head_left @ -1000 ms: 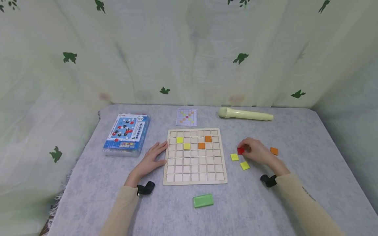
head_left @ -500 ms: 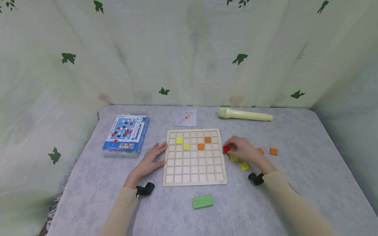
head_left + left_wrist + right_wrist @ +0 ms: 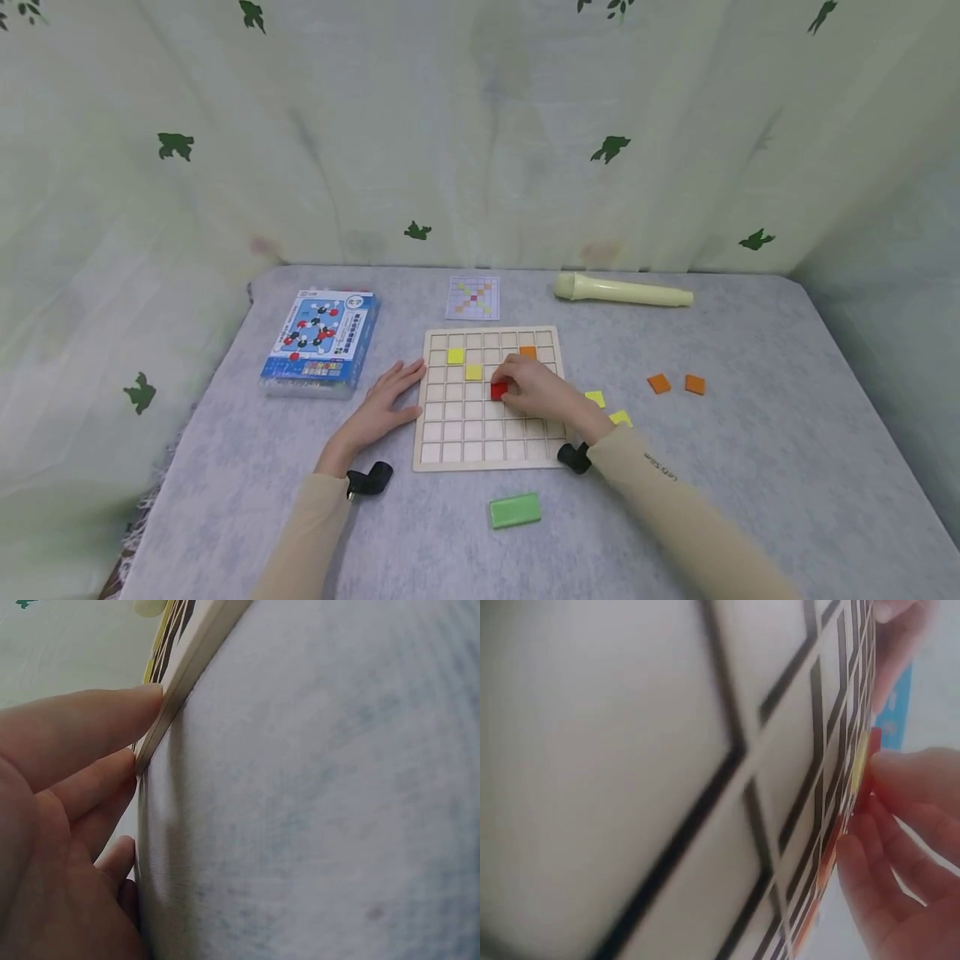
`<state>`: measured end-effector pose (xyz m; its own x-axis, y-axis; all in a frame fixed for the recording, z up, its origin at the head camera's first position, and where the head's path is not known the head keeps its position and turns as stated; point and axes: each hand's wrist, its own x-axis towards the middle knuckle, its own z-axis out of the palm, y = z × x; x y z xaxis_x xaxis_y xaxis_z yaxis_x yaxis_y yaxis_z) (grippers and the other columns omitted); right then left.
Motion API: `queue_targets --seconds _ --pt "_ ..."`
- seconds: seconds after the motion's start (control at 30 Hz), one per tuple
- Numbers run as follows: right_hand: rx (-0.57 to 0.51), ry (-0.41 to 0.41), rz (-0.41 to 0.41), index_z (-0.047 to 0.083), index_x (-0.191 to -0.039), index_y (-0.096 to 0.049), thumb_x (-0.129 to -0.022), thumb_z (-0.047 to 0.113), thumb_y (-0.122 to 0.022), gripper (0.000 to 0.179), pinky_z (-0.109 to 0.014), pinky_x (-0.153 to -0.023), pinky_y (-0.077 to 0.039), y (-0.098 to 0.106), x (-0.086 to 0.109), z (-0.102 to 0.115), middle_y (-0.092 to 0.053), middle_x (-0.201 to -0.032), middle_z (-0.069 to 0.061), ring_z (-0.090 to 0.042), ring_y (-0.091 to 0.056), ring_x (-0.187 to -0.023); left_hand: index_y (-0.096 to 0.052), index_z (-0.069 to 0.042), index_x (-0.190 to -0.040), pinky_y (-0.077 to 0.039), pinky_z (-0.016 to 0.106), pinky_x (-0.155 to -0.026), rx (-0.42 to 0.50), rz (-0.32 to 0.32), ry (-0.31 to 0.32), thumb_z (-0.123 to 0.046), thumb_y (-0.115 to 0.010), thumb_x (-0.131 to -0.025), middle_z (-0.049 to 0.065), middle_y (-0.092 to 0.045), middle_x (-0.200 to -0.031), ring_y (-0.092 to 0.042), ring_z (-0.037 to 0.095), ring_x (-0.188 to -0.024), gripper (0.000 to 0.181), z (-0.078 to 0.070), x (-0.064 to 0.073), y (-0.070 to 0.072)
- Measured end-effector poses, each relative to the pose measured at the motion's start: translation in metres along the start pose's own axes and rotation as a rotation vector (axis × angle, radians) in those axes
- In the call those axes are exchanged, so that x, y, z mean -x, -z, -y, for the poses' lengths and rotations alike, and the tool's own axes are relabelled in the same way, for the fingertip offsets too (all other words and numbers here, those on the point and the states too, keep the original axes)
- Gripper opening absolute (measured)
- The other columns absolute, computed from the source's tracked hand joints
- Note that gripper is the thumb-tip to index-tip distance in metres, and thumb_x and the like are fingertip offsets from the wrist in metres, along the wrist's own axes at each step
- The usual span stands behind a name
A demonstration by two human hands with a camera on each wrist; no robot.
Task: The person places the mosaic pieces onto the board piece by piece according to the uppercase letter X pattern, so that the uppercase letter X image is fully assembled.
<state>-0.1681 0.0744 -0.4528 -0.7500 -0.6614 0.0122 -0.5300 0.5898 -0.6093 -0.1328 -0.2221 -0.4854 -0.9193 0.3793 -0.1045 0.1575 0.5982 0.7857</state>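
In the head view my right hand (image 3: 538,390) pinches a red square tile (image 3: 498,391) close over the middle of a wooden grid board (image 3: 435,432). The right wrist view shows the tile (image 3: 877,739) between thumb and fingertips. Two yellow tiles (image 3: 455,356) lie in squares at the board's upper left. One orange tile (image 3: 528,352) shows at upper right; the other orange one there is hidden by the right hand in the head view. My left hand (image 3: 381,408) rests on the table, its extended fingers touching the board's left edge (image 3: 184,675).
Two yellow tiles (image 3: 595,399) and two orange tiles (image 3: 659,383) lie right of the board. A patterned grid card (image 3: 473,298) and a pale microphone-shaped object (image 3: 624,290) lie behind it. A blue box (image 3: 321,342) sits at left, a green block (image 3: 515,511) in front.
My right hand has carried the red tile leftward from the loose tiles to over the board's middle. This uncovers an orange tile on the table. The left hand has stayed put.
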Motion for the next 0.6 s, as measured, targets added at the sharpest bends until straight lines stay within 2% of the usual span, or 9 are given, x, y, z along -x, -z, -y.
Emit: queue_targets --seconds 0.2,0.33,0.43,0.6 --pt "0.099 -0.036 0.019 0.007 -0.103 -0.069 -0.084 -0.001 -0.065 0.021 -0.026 -0.076 -0.046 -0.008 -0.012 0.008 -0.059 -0.096 0.0 -0.014 -0.051 -0.084 -0.033 -0.005 -0.149 -0.002 0.062 -0.109 -0.009 0.001 0.007 -0.021 -0.065 -0.092 0.01 -0.022 -0.157 -0.001 0.034 -0.144 0.067 0.0 0.0 0.0" --pt "0.127 -0.053 0.034 0.007 -0.105 -0.068 -0.085 0.001 -0.065 0.021 -0.028 -0.078 -0.046 -0.009 -0.014 0.012 -0.06 -0.099 -0.001 -0.016 -0.051 -0.086 -0.033 -0.004 -0.149 -0.002 0.062 -0.109 -0.009 0.001 0.008 -0.02 -0.065 -0.092 0.01 -0.022 -0.157 -0.001 0.034 -0.144 0.068 -0.001 0.0 0.0" --pt "0.075 -0.088 0.032 0.007 -0.109 -0.067 -0.087 0.002 -0.063 0.023 -0.029 -0.081 -0.047 -0.004 -0.01 0.011 -0.06 -0.102 -0.001 -0.015 -0.053 -0.088 -0.033 -0.004 -0.149 -0.002 0.061 -0.109 -0.011 0.0 0.004 -0.02 -0.065 -0.092 0.01 -0.021 -0.157 -0.001 0.035 -0.144 0.067 -0.001 0.0 0.0" --pt "-0.069 -0.112 -0.044 0.003 -0.11 -0.066 -0.089 0.002 -0.061 0.022 -0.031 -0.078 -0.048 0.016 0.011 -0.005 -0.063 -0.102 -0.005 -0.017 -0.055 -0.088 -0.032 -0.004 -0.149 -0.002 0.062 -0.109 -0.011 -0.001 0.006 -0.02 -0.065 -0.092 0.01 -0.021 -0.157 -0.001 0.035 -0.144 0.067 -0.002 0.001 0.0"
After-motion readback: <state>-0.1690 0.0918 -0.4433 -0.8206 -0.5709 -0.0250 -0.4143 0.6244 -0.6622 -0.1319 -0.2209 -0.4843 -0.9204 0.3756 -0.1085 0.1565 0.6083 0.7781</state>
